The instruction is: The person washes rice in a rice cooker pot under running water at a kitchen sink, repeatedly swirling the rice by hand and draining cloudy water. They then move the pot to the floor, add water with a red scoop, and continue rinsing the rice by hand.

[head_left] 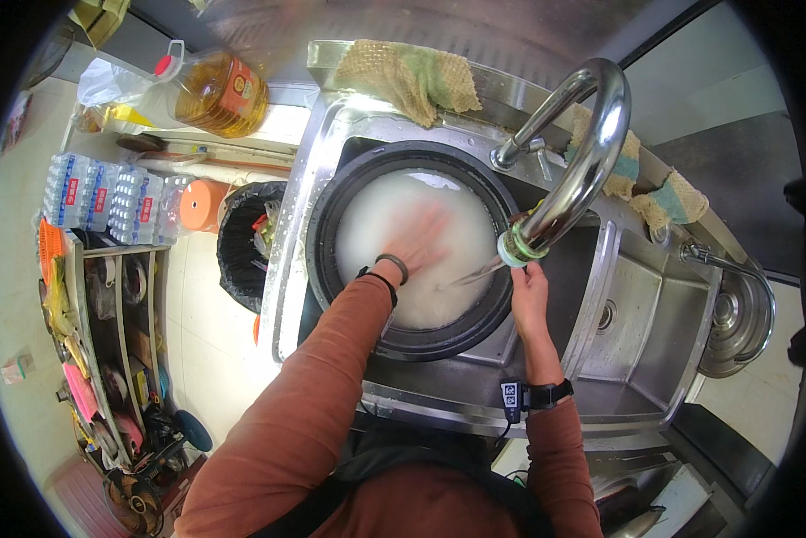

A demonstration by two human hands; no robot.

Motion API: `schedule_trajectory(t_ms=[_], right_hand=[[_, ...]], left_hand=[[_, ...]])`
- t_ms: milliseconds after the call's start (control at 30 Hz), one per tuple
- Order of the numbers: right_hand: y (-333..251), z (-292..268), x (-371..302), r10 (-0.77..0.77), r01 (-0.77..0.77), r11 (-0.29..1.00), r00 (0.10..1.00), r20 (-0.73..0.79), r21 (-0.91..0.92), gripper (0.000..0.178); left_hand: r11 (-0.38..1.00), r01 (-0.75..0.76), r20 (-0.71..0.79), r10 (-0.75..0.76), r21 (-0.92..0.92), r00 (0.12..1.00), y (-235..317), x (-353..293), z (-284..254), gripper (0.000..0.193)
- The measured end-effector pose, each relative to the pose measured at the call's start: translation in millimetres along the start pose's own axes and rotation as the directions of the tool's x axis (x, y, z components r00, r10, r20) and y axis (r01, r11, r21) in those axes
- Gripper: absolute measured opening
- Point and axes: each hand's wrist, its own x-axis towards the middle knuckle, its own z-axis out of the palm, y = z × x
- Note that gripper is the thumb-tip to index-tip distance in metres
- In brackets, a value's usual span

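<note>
In the large left basin of a steel sink (pixel 301 193) sits a round black pot (pixel 325 211) full of cloudy, whitish water (pixel 367 211). My left hand (pixel 418 238) is dipped into that water, its fingers stretched out and partly veiled; what lies beneath them is hidden. At the pot's right edge my right hand (pixel 530 291) grips the end of the curved chrome faucet (pixel 600 134), just at its pale green and white nozzle (pixel 514 247). A stream of water runs from the nozzle into the pot.
Woven cloths (pixel 412 76) hang over the sink's back ledge. A smaller basin (pixel 641 309) with a second faucet (pixel 735 260) lies right. To the left are a lined trash bin (pixel 242 251), an oil jug (pixel 219 94), bottled water packs (pixel 107 197) and a cluttered rack (pixel 121 341).
</note>
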Motion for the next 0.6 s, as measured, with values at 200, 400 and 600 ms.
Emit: schedule_trajectory(t_ms=[200,400,600], right_hand=[[-2.4,-1.2,-1.8,0.0,0.0,1.0,1.0,-0.006,-0.027,0.028],[-4.3,-0.8,-1.6,-0.004,0.004,0.999,1.0,-0.009,-0.038,0.027],[-8.8,-2.4,-2.8,0.027,-0.027,0.999,1.0,0.007,-0.022,0.028]], left_hand=[[0.998,0.006,-0.005,-0.006,0.059,1.0,2.1,0.2,-3.1,0.069],[1.0,0.017,-0.009,-0.017,-0.001,1.0,3.4,-0.5,-7.8,0.068],[1.0,0.019,0.005,-0.019,-0.007,1.0,3.7,0.1,-8.9,0.069]])
